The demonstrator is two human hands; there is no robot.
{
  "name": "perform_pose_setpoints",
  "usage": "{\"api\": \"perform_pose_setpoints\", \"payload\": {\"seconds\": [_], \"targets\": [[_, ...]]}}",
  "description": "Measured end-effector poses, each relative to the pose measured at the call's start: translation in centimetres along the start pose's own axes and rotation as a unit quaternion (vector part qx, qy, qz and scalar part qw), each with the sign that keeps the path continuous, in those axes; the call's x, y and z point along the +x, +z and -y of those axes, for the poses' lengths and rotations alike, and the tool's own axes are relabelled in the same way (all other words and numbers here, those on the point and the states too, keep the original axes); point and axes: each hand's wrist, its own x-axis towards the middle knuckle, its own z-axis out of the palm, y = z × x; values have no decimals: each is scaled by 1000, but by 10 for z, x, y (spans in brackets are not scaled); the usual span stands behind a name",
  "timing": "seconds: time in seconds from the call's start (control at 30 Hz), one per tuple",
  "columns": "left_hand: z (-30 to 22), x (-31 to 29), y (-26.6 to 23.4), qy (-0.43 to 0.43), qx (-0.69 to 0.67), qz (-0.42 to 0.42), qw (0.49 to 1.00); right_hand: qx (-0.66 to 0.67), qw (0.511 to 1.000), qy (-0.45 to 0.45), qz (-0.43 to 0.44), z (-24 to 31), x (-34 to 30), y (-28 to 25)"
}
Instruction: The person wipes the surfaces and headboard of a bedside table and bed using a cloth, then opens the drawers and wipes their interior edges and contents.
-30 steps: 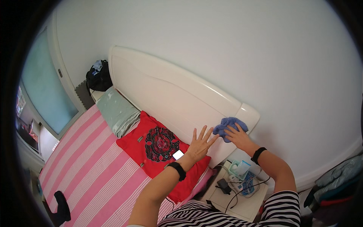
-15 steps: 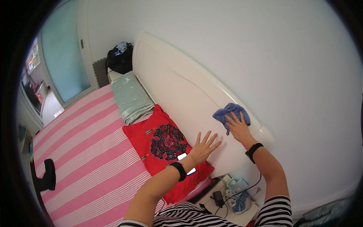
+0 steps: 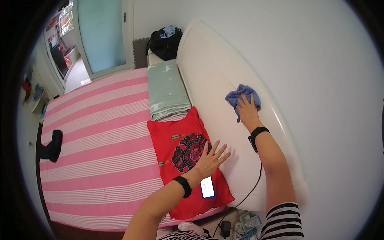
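With its fingers spread over it, my right hand [image 3: 249, 111] holds a bunched blue cloth [image 3: 233, 97] against the cream headboard [image 3: 210, 68]. My left hand [image 3: 210, 163] is open, fingers apart and empty, over the red pillow [image 3: 161, 138]. Its fingertips reach toward the headboard; whether they touch it I cannot tell. The pillow has a dark round floral pattern, partly hidden behind that hand. Just below the left hand, a phone [image 3: 207, 189] with a lit screen lies on the pillow.
Folded pale green bedding [image 3: 168, 88] lies beyond the pillow on the pink striped bed [image 3: 100, 160]. A black bag [image 3: 166, 46] sits at the far corner. Near me, a bedside table holds a black adapter [image 3: 225, 229], a cable [image 3: 254, 186] and a clear box [image 3: 252, 221].
The view has swung, shifting the bed and headboard in the picture. My right hand has slid the cloth farther from the headboard's near end. My left hand stays spread over the pillow.
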Motion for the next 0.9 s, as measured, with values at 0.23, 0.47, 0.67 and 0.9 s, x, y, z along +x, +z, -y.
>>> {"api": "perform_pose_setpoints", "payload": {"seconds": [0.23,0.47,0.67,0.9], "targets": [[4,-20,32,-27,-24,14,999,15,994,-63,84,74,16,69],[-8,-36,30,-7,-31,40,999,48,956,-197,211,140,-91,88],[-53,-40,30,70,-35,47,996,96,960,-177,193,167,-243,121],[-92,-68,42,147,-32,78,986,122,952,-225,169,160,-360,56]]}}
